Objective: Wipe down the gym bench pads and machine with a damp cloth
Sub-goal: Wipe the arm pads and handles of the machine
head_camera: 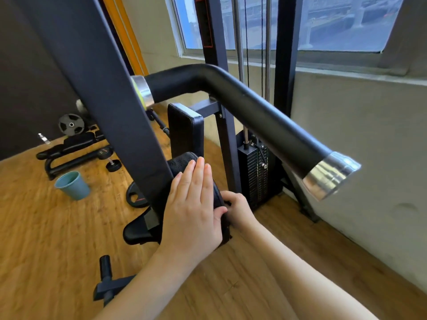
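The left hand (194, 204) lies flat, fingers together, pressing the dark cloth (182, 163) onto the seat pad (138, 232) while the right hand (238, 210) pinches its edge; firm, overlapping strokes would serve best.

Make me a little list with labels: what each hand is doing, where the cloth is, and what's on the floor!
left hand: flat, fingers straight, pressing the dark cloth
right hand: fingers curled, its grip on the cloth's edge
cloth: draped over the machine's seat pad
back pad: upright, behind the cloth
handle bar: above the hands
floor: blue-green cup, weight plate, bench
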The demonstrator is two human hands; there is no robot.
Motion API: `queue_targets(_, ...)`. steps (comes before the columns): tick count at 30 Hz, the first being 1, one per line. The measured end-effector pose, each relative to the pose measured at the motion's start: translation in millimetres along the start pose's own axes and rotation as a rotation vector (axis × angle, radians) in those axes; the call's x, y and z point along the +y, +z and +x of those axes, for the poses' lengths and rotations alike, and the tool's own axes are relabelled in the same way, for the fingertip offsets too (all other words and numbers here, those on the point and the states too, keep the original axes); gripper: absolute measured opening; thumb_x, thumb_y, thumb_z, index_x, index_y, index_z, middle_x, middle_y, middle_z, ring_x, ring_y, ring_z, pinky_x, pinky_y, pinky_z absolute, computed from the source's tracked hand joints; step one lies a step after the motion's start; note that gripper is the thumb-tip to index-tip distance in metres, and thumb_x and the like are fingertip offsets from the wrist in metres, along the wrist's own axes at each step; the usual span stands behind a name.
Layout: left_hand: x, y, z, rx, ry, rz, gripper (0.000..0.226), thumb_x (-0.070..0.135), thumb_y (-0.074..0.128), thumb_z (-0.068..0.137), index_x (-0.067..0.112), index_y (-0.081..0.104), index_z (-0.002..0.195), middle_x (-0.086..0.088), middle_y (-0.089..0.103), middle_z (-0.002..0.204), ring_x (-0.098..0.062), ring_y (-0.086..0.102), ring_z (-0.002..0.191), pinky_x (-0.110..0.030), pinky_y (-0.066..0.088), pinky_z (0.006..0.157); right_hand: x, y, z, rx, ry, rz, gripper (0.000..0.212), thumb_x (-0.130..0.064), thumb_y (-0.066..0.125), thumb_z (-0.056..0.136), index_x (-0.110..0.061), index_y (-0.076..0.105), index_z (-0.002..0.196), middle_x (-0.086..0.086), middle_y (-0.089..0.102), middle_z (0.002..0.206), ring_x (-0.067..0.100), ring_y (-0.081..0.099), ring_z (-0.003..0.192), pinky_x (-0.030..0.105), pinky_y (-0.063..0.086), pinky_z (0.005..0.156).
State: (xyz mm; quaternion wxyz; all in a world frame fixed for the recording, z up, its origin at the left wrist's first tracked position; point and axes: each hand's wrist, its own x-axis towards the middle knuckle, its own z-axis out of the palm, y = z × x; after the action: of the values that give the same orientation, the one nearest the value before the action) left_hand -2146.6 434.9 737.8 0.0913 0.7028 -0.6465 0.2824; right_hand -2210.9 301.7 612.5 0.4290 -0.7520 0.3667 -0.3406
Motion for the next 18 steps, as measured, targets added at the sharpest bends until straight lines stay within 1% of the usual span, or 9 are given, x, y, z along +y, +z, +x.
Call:
queue_targets(2,1,0,-2,0.013,0.009,-0.008,0.068,0.036,0.037,0.085,-0.005,0.039,0.139,-0.022,0.041,0.144,-0.034,0.036,0.135,-0.043,0.024,0.111,8,-5,-7,-0.135,0.093,-0.107,0.036,0.008,0.052,0.083,-0.017,0.071,0.1,-0.002,0.067,0.101,0.015,0.062,0.092,0.036,0.053,0.081)
queue_targets(3,1,1,-3,0.015,0.01,-0.013,0.068,0.037,0.038,0.085,-0.005,0.039,0.139,-0.021,0.041,0.144,-0.034,0.036,0.135,-0.043,0.023,0.111,1,-11,-6,-0.146,0.071,-0.123,0.036,0.009,0.05,0.083,-0.014,0.071,0.101,0.003,0.067,0.104,0.016,0.062,0.094,0.031,0.053,0.082)
queue_targets(5,1,1,-5,0.01,0.019,-0.022,0.069,0.037,0.039,0.084,-0.005,0.038,0.139,-0.021,0.04,0.145,-0.034,0.035,0.136,-0.043,0.023,0.112,-36,-30,1,-0.026,-0.037,0.022,0.034,0.014,0.048,0.085,0.0,0.066,0.109,0.015,0.065,0.112,0.021,0.059,0.106,0.011,0.046,0.087)
queue_targets(7,1,0,-6,0.013,0.015,-0.023,0.07,0.038,0.039,0.084,-0.004,0.039,0.139,-0.021,0.041,0.145,-0.034,0.036,0.136,-0.044,0.024,0.113,-84,-47,10,0.11,-0.176,0.203,0.031,0.017,0.045,0.088,0.014,0.057,0.116,0.021,0.06,0.114,0.023,0.055,0.107,0.001,0.04,0.085)
queue_targets(9,2,0,-6,0.022,0.01,-0.013,0.069,0.038,0.038,0.084,-0.005,0.041,0.138,-0.021,0.042,0.144,-0.034,0.038,0.135,-0.045,0.026,0.113,-113,-51,20,0.16,-0.348,0.269,0.029,0.016,0.048,0.086,0.012,0.059,0.113,0.019,0.06,0.113,0.023,0.055,0.107,0.007,0.04,0.092)
queue_targets(11,2,0,-5,0.024,0.003,-0.006,0.069,0.037,0.038,0.084,-0.006,0.042,0.137,-0.022,0.043,0.142,-0.035,0.039,0.134,-0.047,0.028,0.111,-113,-43,25,0.143,-0.443,0.286,0.03,0.015,0.052,0.083,0.006,0.064,0.108,0.016,0.062,0.111,0.021,0.057,0.108,0.02,0.042,0.099)
queue_targets(13,3,1,-2,0.023,-0.01,-0.01,0.069,0.036,0.038,0.083,-0.006,0.042,0.137,-0.023,0.043,0.142,-0.035,0.039,0.134,-0.047,0.028,0.11,-93,-30,28,0.161,-0.357,0.305,0.029,0.014,0.054,0.083,0.003,0.066,0.107,0.014,0.064,0.112,0.018,0.058,0.108,0.029,0.045,0.101)
queue_targets(15,4,1,-1,0.021,-0.021,-0.014,0.069,0.036,0.039,0.083,-0.006,0.042,0.138,-0.022,0.043,0.143,-0.034,0.038,0.135,-0.046,0.028,0.112,-62,-17,25,0.137,-0.229,0.233,0.026,0.008,0.057,0.084,-0.003,0.068,0.105,0.008,0.068,0.107,0.015,0.062,0.104,0.034,0.049,0.096)
queue_targets(18,5,2,-2,0.039,-0.014,-0.033,0.067,0.034,0.04,0.084,-0.006,0.041,0.138,-0.022,0.043,0.143,-0.034,0.038,0.135,-0.043,0.024,0.112,-15,-5,10,-0.016,-0.049,0.052,0.028,0.003,0.057,0.085,-0.013,0.072,0.103,-0.002,0.069,0.1,0.011,0.063,0.095,0.04,0.051,0.091)
